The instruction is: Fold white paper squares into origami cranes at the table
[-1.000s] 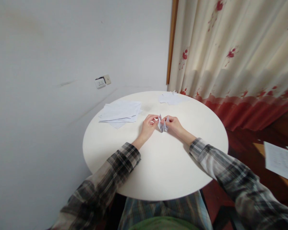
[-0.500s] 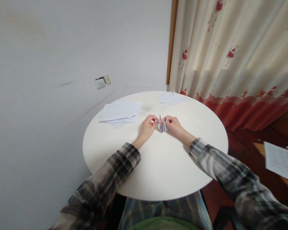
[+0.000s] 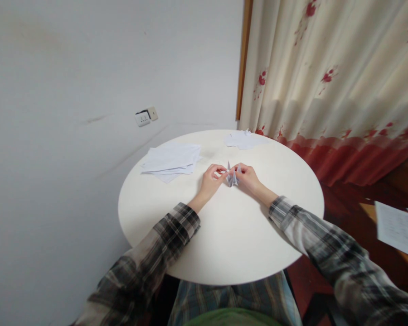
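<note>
A small folded white paper figure [image 3: 232, 177] with pointed tips stands on the round white table [image 3: 224, 235], just past the middle. My left hand [image 3: 211, 179] pinches its left side with curled fingers. My right hand [image 3: 247, 177] pinches its right side, fingers closed too. Both hands rest on the tabletop close together, with plaid sleeves reaching back toward me.
A loose stack of white paper sheets [image 3: 172, 159] lies at the table's back left. More folded white paper [image 3: 242, 139] sits at the far edge. A flowered curtain [image 3: 329, 81] hangs to the right, and a printed sheet [image 3: 397, 228] lies on a surface at far right.
My left fingers have closed in on the paper figure's left tip, which stuck out sideways half a second ago. My right hand has barely moved.
</note>
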The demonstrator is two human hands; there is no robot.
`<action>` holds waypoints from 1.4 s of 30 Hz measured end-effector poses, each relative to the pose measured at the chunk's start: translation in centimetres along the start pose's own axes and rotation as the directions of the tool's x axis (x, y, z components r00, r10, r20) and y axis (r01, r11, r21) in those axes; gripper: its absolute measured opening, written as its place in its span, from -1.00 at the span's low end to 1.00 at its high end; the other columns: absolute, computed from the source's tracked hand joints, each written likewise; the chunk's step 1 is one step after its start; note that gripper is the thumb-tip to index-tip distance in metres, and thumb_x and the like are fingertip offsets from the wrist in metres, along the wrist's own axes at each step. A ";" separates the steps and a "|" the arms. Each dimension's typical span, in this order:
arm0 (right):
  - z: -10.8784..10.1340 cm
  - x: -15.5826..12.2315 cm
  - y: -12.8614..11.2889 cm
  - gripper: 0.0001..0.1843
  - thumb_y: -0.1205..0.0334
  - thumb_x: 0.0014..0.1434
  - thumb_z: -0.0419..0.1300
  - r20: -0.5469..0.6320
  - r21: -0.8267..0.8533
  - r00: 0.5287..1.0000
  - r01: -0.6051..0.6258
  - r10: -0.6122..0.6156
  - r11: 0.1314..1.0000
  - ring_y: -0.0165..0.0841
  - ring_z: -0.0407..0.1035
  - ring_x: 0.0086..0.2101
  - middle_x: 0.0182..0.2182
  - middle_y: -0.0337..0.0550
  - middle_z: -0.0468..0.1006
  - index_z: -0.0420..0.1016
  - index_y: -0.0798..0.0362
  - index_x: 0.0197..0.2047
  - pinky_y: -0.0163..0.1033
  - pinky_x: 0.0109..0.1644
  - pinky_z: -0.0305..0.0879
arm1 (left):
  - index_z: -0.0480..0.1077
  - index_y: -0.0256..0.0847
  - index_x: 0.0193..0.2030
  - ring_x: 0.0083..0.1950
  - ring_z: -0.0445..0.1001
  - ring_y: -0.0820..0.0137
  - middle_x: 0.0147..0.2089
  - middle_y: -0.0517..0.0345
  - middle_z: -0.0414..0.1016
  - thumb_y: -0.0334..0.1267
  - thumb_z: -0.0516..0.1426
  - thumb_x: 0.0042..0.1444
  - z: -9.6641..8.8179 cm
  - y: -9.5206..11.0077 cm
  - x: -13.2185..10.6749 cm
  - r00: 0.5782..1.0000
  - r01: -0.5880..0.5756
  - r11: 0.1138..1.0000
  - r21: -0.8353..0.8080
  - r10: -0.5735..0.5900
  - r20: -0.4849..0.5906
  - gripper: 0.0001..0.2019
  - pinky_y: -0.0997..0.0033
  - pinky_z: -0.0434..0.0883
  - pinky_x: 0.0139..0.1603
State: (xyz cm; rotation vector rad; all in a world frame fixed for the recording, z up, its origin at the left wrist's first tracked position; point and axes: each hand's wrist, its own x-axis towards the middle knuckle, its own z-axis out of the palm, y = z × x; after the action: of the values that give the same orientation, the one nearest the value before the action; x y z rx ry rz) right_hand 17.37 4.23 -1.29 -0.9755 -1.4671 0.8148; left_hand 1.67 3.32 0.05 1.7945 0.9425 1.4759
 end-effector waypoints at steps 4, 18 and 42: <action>0.0 0.0 0.0 -0.80 0.10 -0.11 0.23 0.002 0.000 1.000 -0.005 0.005 1.000 -0.43 0.23 -0.49 -0.55 -0.25 0.39 0.45 0.07 -0.54 -0.28 -0.36 0.13 | 0.43 -0.20 -0.41 -0.31 0.37 0.44 -0.36 0.14 0.42 -0.26 0.21 -0.08 0.0 -0.2 0.1 1.000 0.000 0.999 0.034 0.001 -0.019 -0.91 0.51 0.22 -0.39; 0.1 0.0 -0.1 -0.81 0.14 -0.07 0.22 0.026 -0.052 0.999 0.038 -0.037 0.998 -0.45 0.22 -0.48 -0.53 -0.25 0.36 0.44 0.10 -0.53 -0.29 -0.37 0.11 | 0.41 -0.25 -0.40 -0.33 0.40 0.45 -0.38 0.16 0.47 -0.25 0.18 -0.08 0.1 -1.3 0.4 0.994 0.095 0.992 -0.080 -0.098 -0.042 -0.88 0.45 0.33 -0.28; 0.1 -0.1 -0.3 -0.82 0.14 -0.08 0.22 0.026 -0.067 0.998 0.051 -0.049 0.996 -0.42 0.23 -0.47 -0.53 -0.23 0.36 0.44 0.08 -0.55 -0.28 -0.37 0.14 | 0.40 -0.27 -0.47 -0.35 0.42 0.45 -0.43 0.16 0.46 -0.30 0.23 -0.16 0.5 -1.0 0.3 0.989 0.105 0.962 -0.251 -0.127 -0.072 -0.89 0.39 0.38 -0.22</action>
State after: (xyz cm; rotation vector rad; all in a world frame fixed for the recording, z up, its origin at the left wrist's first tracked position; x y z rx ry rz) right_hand 17.22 4.02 -1.09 -0.9788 -1.5428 0.7468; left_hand 2.08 4.08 -0.75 1.4820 0.8499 1.5343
